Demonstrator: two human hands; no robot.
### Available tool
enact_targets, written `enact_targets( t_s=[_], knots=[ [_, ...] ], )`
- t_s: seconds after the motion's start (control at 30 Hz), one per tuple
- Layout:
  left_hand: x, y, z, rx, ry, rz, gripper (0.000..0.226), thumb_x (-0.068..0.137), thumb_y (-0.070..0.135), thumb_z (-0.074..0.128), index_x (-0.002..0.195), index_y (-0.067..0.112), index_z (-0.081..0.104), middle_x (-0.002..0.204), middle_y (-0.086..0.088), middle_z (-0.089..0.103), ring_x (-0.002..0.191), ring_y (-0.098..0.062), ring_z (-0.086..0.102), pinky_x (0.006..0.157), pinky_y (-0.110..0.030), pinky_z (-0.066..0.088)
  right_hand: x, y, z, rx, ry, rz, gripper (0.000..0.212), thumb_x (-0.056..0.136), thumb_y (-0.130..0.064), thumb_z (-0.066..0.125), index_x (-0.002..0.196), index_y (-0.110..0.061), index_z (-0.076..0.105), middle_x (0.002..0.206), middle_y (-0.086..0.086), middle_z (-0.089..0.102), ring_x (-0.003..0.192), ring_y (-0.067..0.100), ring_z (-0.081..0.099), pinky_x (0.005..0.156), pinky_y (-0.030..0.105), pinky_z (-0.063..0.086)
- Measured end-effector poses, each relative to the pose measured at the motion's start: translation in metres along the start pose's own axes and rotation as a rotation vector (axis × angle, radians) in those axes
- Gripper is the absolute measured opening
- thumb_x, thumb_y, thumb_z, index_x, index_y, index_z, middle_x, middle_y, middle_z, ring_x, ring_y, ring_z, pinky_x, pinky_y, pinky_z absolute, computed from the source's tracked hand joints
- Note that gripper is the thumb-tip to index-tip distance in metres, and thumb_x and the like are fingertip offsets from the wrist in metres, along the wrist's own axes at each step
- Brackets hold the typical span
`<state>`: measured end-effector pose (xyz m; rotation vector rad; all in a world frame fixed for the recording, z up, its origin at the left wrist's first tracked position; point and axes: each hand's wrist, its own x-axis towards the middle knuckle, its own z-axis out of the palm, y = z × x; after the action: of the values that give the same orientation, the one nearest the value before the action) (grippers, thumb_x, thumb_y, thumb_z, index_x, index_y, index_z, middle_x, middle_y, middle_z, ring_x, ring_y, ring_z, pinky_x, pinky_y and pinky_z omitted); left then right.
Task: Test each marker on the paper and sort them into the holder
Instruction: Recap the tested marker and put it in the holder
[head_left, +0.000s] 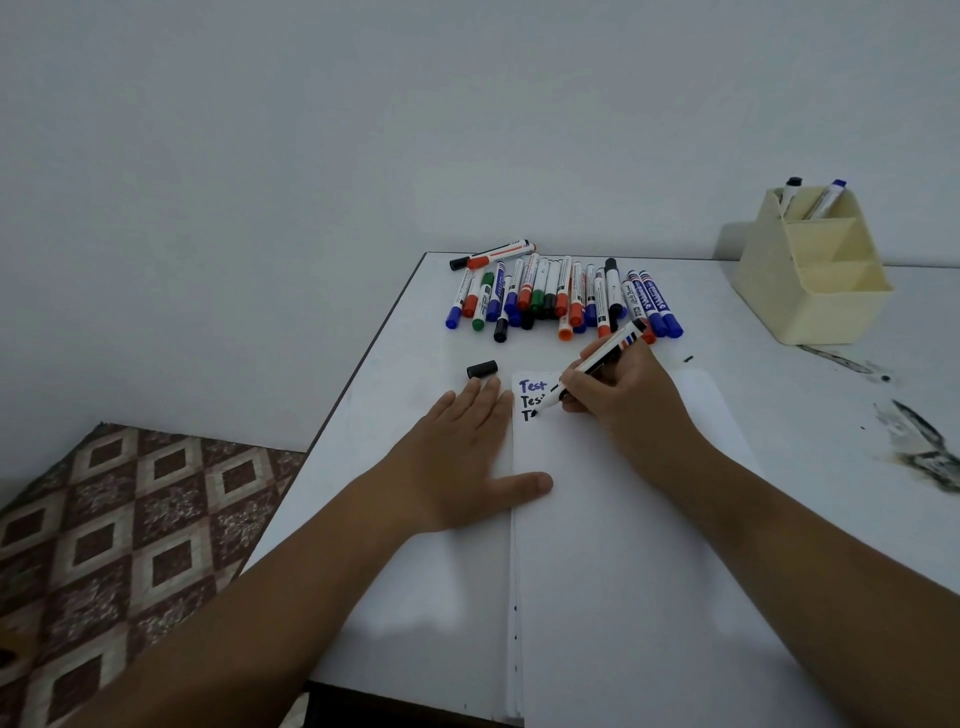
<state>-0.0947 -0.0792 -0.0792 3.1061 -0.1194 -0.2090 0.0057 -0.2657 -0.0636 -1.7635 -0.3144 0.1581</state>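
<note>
- Beyond the table's left edge, at 8 o'clock in the view, a patterned floor covering (119, 525) lies outside the work area.
- My left hand (467, 457) lies flat, fingers straight, on the table (395, 353) with the thumb across the left edge of the paper (623, 545). Purpose, as I judge it: to keep the sheet from sliding under the pen stroke. It holds nothing.
- Just past my left fingertips, at 12 o'clock from them, lies the black cap (482, 368), set near for recapping.
- At 12 o'clock from the paper lies the pile of untested markers (561, 296), capped, in blue, red, green and black, all lying flat and touching one another.
- My right hand (618, 389) is clamped on the black marker (597, 364) in a writing grip, the barrel tilted up toward 1 o'clock and the tip on the paper at the third line of writing (532, 400). Two "Test" lines stand complete above it; the third is just begun.
- At 2 o'clock, well apart from the paper, stands the cream holder (821, 291). Its rear compartment holds two markers (813, 200); the front compartments show none.
- Dark smears (914, 441) mark the table at 3 o'clock.
</note>
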Motion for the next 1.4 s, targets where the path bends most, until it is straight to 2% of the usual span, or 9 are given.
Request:
enact_targets(
  t_s=[0.2, 0.53, 0.77, 0.93, 1.17, 1.23, 1.3, 1.37, 1.4],
  knots=[
    [0.000, 0.001, 0.000, 0.012, -0.001, -0.007, 0.109, 0.078, 0.090, 0.010, 0.158, 0.019, -0.014, 0.165, 0.002, -0.020, 0.151, -0.012, -0.018, 0.125, -0.038, -0.001, 0.000, 0.001, -0.001, 0.018, 0.056, -0.008, 0.021, 0.090, -0.014, 0.071, 0.105, -0.016, 0.055, 0.092, 0.011, 0.072, 0.081, 0.027, 0.075, 0.085, 0.047, 0.062],
    [-0.001, 0.000, 0.001, -0.007, 0.009, -0.008, 0.107, 0.080, 0.089, 0.014, 0.158, 0.020, -0.013, 0.165, 0.004, -0.020, 0.150, -0.009, -0.020, 0.125, -0.037, -0.003, 0.000, -0.002, 0.000, -0.040, 0.047, -0.023, 0.021, 0.091, -0.014, 0.068, 0.106, -0.014, 0.054, 0.092, 0.015, 0.071, 0.083, 0.031, 0.073, 0.084, 0.046, 0.062],
    [0.000, 0.000, 0.001, 0.005, 0.003, -0.011, 0.109, 0.078, 0.091, 0.011, 0.158, 0.020, -0.013, 0.165, 0.003, -0.019, 0.151, -0.010, -0.019, 0.125, -0.038, -0.002, -0.001, -0.003, -0.001, 0.017, 0.083, -0.014, 0.021, 0.092, -0.014, 0.068, 0.105, -0.018, 0.053, 0.097, 0.013, 0.069, 0.087, 0.030, 0.073, 0.079, 0.035, 0.062],
    [0.000, 0.000, 0.000, -0.001, -0.003, -0.011, 0.111, 0.075, 0.092, 0.009, 0.158, 0.020, -0.014, 0.165, 0.003, -0.020, 0.150, -0.010, -0.020, 0.125, -0.038, -0.003, 0.000, -0.001, 0.000, -0.017, 0.077, -0.020, 0.020, 0.090, -0.011, 0.067, 0.099, -0.021, 0.052, 0.094, 0.015, 0.068, 0.081, 0.029, 0.071, 0.083, 0.046, 0.062],
    [0.001, -0.001, 0.002, -0.011, 0.021, -0.007, 0.110, 0.077, 0.091, 0.009, 0.158, 0.021, -0.012, 0.165, 0.004, -0.018, 0.151, -0.009, -0.018, 0.125, -0.038, 0.000, 0.000, -0.002, 0.000, -0.013, 0.080, -0.026, 0.021, 0.091, -0.012, 0.067, 0.099, -0.022, 0.051, 0.095, 0.013, 0.068, 0.082, 0.027, 0.071, 0.081, 0.040, 0.061],
    [0.001, -0.002, -0.001, -0.032, 0.040, -0.004, 0.107, 0.079, 0.090, 0.009, 0.159, 0.021, -0.004, 0.167, 0.004, -0.011, 0.152, -0.009, -0.011, 0.125, -0.038, 0.004, 0.001, -0.001, -0.001, 0.005, 0.096, -0.023, 0.020, 0.091, -0.010, 0.066, 0.099, -0.020, 0.051, 0.093, 0.013, 0.066, 0.080, 0.024, 0.068, 0.080, 0.039, 0.061],
    [0.003, -0.002, -0.009, -0.053, 0.105, 0.004, 0.099, 0.081, 0.084, 0.008, 0.158, 0.024, 0.022, 0.166, 0.002, 0.015, 0.152, -0.015, 0.013, 0.122, -0.040, 0.021, 0.002, 0.001, -0.002, 0.068, 0.114, -0.005, 0.019, 0.092, -0.011, 0.067, 0.102, -0.018, 0.053, 0.093, 0.011, 0.067, 0.082, 0.024, 0.071, 0.081, 0.038, 0.062],
    [0.008, -0.006, -0.019, -0.117, 0.224, -0.024, 0.078, 0.088, 0.072, 0.013, 0.130, 0.025, 0.058, 0.141, 0.001, 0.054, 0.129, -0.021, 0.048, 0.104, -0.044, 0.042, 0.003, 0.003, -0.004, 0.146, 0.132, 0.009, 0.022, 0.091, -0.013, 0.069, 0.107, -0.016, 0.055, 0.094, 0.010, 0.070, 0.081, 0.021, 0.073, 0.083, 0.038, 0.063],
    [0.012, -0.009, -0.023, -0.197, 0.283, -0.071, 0.062, 0.092, 0.064, 0.021, 0.113, 0.024, 0.064, 0.126, 0.000, 0.062, 0.114, -0.021, 0.055, 0.095, -0.043, 0.047, 0.003, 0.004, -0.004, 0.171, 0.133, 0.013, 0.024, 0.091, -0.013, 0.071, 0.110, -0.014, 0.056, 0.095, 0.009, 0.070, 0.080, 0.020, 0.073, 0.083, 0.038, 0.063]
  ],
)
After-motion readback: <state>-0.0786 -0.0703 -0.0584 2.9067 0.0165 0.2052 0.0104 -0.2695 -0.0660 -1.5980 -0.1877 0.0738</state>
